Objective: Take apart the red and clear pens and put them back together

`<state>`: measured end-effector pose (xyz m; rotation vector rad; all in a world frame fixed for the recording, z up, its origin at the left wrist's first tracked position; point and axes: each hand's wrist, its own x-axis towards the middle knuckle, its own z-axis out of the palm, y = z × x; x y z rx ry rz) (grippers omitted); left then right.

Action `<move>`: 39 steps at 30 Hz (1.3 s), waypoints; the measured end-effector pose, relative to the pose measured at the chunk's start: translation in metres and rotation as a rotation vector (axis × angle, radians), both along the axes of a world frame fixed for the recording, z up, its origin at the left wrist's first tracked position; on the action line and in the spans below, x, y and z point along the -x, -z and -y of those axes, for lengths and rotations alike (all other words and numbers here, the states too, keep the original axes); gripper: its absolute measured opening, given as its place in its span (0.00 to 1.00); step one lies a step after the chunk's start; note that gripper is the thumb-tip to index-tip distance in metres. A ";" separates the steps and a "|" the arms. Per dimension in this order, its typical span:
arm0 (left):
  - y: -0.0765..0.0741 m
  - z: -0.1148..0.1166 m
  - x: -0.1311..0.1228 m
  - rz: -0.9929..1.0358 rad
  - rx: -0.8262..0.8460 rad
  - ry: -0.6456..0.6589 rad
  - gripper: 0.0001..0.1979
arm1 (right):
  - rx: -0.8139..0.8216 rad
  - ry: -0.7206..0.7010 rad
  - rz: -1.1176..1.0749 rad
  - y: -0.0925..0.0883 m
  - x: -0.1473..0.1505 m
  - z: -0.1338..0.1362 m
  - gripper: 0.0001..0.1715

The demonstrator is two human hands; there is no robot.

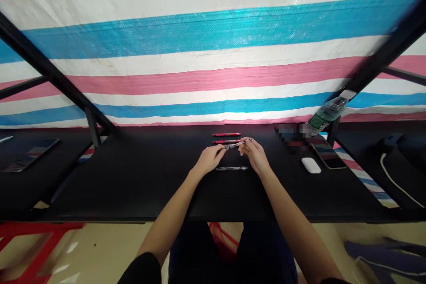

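Black table (100,186) below a striped tarpaulin (213,53): from the head camera, the left hand (208,159) and right hand (254,155) pinch a slim clear pen (237,144) between their fingertips, one at each end, steadying it just beside a red pen (221,142), with a dark pen (231,168) lying nearer.

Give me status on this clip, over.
Left hand and right hand both pinching a slim pen. Red pen close behind, dark pen in front.
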<state>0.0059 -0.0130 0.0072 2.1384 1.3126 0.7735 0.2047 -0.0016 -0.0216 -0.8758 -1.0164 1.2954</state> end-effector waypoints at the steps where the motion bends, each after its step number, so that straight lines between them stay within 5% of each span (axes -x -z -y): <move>1: 0.004 -0.001 0.000 0.045 0.018 -0.003 0.16 | 0.003 0.000 -0.002 0.000 0.000 0.000 0.16; 10: 0.022 -0.009 0.003 0.562 0.255 -0.033 0.15 | 0.016 0.025 -0.019 0.000 -0.003 -0.002 0.16; 17: 0.023 -0.010 0.003 0.562 0.261 -0.134 0.17 | 0.011 0.009 -0.048 0.001 -0.002 -0.001 0.15; 24: 0.024 -0.009 0.001 0.654 0.284 -0.046 0.16 | 0.014 0.022 -0.064 0.003 -0.004 -0.003 0.15; 30: 0.021 -0.008 0.001 0.611 0.289 -0.133 0.21 | 0.004 0.020 -0.090 0.004 -0.004 -0.003 0.13; 39: 0.022 -0.012 0.003 0.874 0.368 -0.177 0.14 | 0.063 0.242 -0.222 0.002 -0.009 -0.007 0.13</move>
